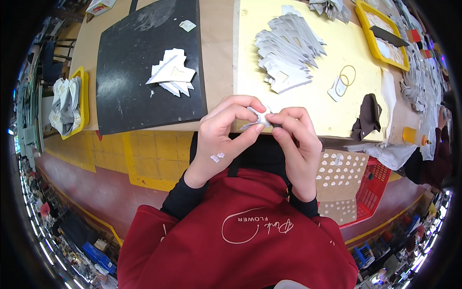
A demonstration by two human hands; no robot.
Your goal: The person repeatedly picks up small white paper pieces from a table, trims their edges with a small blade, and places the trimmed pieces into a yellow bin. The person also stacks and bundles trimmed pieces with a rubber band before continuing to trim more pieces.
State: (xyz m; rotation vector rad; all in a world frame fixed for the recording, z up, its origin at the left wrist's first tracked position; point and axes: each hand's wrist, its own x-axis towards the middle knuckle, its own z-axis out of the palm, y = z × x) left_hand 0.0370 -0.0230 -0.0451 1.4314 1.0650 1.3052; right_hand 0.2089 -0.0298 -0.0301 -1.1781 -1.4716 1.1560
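Observation:
Close to the table's front edge, my left hand (219, 129) and my right hand (299, 139) meet over a small grey-white cut piece (263, 117). Both hands pinch it between thumb and fingers, which hide much of its shape. Small whitish stickers (217, 157) cling to the back of my left hand near the wrist. Beyond my hands, an overlapping spread of grey cut pieces (288, 50) lies on the pale yellow board (248, 29). Left of it, a small stack of similar white pieces (172, 72) rests on a black mat (125, 72).
Yellow trays of pieces stand at the far left (85, 98) and back right (405, 60). On the board's right lie rubber bands (353, 72) and a dark brown cloth (368, 115). A red basket (378, 185) with dotted cardboard (337, 185) sits below the table. Another person's sleeve (433, 161) shows at right.

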